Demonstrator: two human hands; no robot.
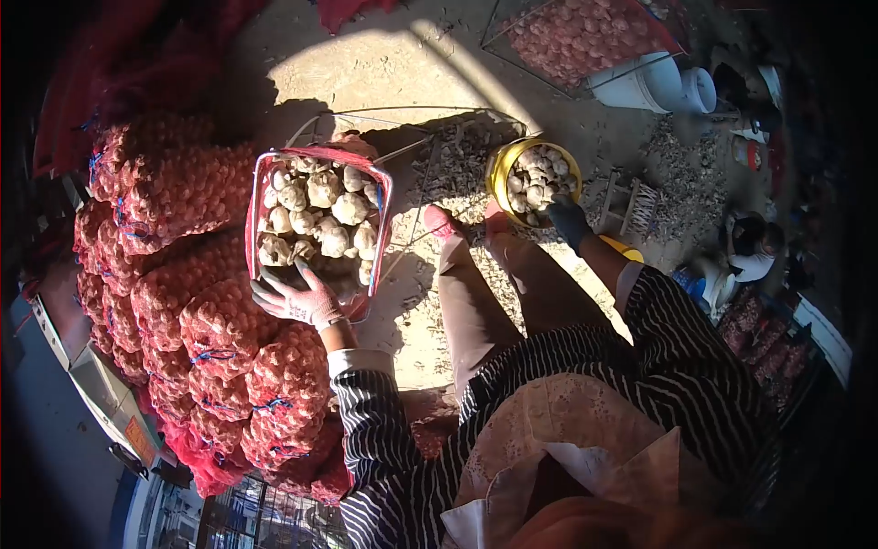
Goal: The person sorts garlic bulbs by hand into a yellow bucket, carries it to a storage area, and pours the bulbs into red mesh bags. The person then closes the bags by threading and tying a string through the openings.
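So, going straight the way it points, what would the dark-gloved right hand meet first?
Probably the pale garlic bulbs inside the round yellow bucket; the right hand looks almost on them, though depth is unclear.

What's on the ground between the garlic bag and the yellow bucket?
In the head view, dark scraps lie between the garlic bag and the yellow bucket, with pink shoes beside them.

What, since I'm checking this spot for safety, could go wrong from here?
The round yellow bucket of pale garlic bulbs, with the dark-gloved right hand at its rim, stands close to a pink shoe, so a foot might knock it and spill some. The stacked red mesh sacks sit beside the pale-gloved left hand and might slide toward it.
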